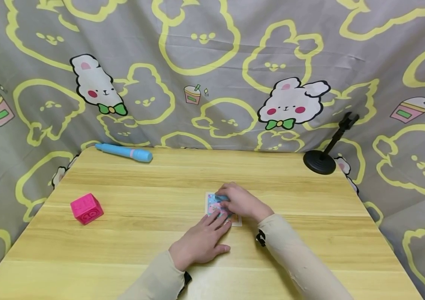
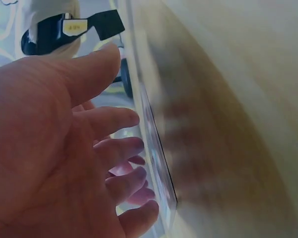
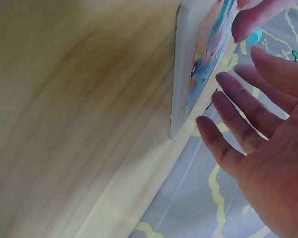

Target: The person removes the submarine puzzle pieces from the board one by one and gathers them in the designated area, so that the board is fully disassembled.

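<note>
Possibly a home, cartoon curtain [image 1: 212,85], wood-look table [image 1: 152,187]

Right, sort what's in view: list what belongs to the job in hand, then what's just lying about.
In the job:
- picture board with a pale border, at the fingers of the left hand and right hand

Lying about, apart from both hands:
- pink cube
- blue pen-shaped object
- black stand
</note>
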Tool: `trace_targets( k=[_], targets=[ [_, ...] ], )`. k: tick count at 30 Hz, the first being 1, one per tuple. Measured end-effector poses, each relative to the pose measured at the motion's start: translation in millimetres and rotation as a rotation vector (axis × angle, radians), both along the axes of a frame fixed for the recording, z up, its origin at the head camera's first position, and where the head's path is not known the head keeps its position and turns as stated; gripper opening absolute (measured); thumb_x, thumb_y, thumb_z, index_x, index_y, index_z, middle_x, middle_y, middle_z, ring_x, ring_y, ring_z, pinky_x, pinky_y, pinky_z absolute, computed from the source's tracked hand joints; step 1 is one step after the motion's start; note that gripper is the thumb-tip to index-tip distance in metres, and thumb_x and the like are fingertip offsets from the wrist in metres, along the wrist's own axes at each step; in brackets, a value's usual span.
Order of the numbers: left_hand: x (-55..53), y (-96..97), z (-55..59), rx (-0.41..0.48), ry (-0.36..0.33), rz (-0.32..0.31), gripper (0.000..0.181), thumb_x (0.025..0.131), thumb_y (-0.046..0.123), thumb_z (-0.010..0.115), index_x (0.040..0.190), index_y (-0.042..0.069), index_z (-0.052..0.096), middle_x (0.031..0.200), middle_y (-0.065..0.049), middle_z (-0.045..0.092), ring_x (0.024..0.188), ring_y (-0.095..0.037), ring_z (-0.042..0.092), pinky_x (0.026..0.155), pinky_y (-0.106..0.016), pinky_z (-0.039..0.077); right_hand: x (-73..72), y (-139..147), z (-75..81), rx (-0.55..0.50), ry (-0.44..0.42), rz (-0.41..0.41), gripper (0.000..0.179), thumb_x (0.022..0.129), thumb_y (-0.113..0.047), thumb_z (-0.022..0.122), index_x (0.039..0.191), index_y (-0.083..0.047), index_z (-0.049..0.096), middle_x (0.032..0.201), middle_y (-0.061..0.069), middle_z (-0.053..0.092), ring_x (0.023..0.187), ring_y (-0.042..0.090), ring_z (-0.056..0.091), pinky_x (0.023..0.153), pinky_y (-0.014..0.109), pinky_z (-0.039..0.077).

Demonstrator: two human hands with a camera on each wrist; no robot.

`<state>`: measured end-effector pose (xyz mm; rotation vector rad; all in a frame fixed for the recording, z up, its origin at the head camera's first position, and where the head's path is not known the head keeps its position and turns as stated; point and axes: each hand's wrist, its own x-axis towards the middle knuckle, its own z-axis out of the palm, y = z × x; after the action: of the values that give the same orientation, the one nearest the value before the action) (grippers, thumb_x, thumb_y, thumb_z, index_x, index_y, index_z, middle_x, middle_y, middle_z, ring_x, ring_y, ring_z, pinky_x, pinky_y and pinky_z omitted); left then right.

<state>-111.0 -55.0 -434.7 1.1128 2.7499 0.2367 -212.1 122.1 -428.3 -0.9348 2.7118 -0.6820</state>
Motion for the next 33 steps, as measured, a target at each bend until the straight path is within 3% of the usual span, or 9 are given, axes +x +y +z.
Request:
trace_targets(
  k=[8, 16, 25, 33],
  targets=[
    [-0.5, 3.7, -4.0, -0.029, 0.032, -0.033, 0.067, 0.099, 0.048, 0.053, 0.150, 0.006, 0.041, 0.158, -0.010, 0.030, 0.145, -0.029, 0.021, 0.115, -0.041, 0.023, -0.6, -6.7, -3.5, 0.068, 0.053, 0.038, 0.033, 0.095, -0.012, 0.066, 0.126, -0.003, 0.067, 0.114, 0.005, 0.056, 0.106, 0.021, 0.051, 0.092, 0.037, 0.045],
    [-2.9, 0.8, -5.8, 0.011, -0.029, -0.041, 0.068, 0.099, 0.047, 0.054, 0.150, 0.004, 0.040, 0.158, -0.009, 0.029, 0.146, -0.030, 0.019, 0.115, -0.042, 0.023, 0.3, -9.7, -2.5, 0.112, 0.055, 0.032, 0.036, 0.096, -0.017, 0.065, 0.130, -0.006, 0.065, 0.112, 0.003, 0.052, 0.099, 0.019, 0.048, 0.085, 0.034, 0.044],
    [-3.9, -0.3, -4.0, 0.049, -0.046, -0.059, 0.066, 0.098, 0.042, 0.057, 0.148, 0.002, 0.042, 0.156, -0.010, 0.033, 0.146, -0.031, 0.019, 0.114, -0.046, 0.025, 0.4, -16.0, -1.2, 0.141, 0.145, 0.071, 0.031, 0.097, -0.017, 0.064, 0.124, -0.003, 0.068, 0.106, 0.006, 0.051, 0.097, 0.022, 0.049, 0.083, 0.035, 0.046],
    [-5.6, -1.5, -3.0, 0.051, -0.083, -0.058, 0.062, 0.098, 0.036, 0.060, 0.148, 0.004, 0.043, 0.157, -0.009, 0.032, 0.146, -0.030, 0.018, 0.114, -0.045, 0.025, -2.9, -22.3, -3.5, 0.081, 0.006, -0.011, 0.029, 0.099, -0.016, 0.059, 0.124, -0.001, 0.063, 0.110, 0.005, 0.050, 0.089, 0.017, 0.050, 0.080, 0.031, 0.046]
  ],
)
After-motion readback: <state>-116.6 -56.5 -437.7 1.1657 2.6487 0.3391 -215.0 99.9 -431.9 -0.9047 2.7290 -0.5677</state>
